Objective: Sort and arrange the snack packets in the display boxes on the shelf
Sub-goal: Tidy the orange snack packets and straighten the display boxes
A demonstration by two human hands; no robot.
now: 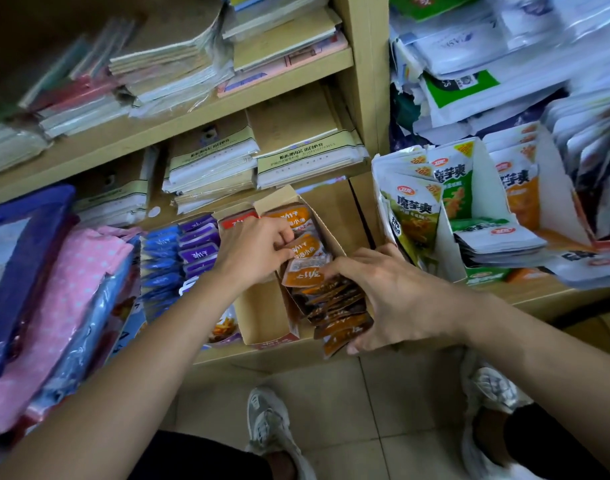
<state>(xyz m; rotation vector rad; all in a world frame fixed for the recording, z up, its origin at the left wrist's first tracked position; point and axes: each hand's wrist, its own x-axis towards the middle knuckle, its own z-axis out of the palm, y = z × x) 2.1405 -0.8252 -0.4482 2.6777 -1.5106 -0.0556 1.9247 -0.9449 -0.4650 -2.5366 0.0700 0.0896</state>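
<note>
A cardboard display box [262,317] stands on the low shelf, its right part filled with small orange snack packets [305,268]. My left hand [253,249] reaches into the box from the left and pinches an orange packet near the top of the row. My right hand [388,299] grips a fanned stack of orange-brown packets [338,313] at the box's front right corner. Blue and purple packets [179,254] fill a box just left. Green and orange packets [417,216] stand in white display boxes [483,188] to the right.
Stacks of notebooks [213,164] lie on the wooden shelves [179,119] above. Pink and blue wrapped goods [54,289] crowd the left side. White bags [469,46] pile up at the upper right. My shoes [269,424] stand on the tiled floor below.
</note>
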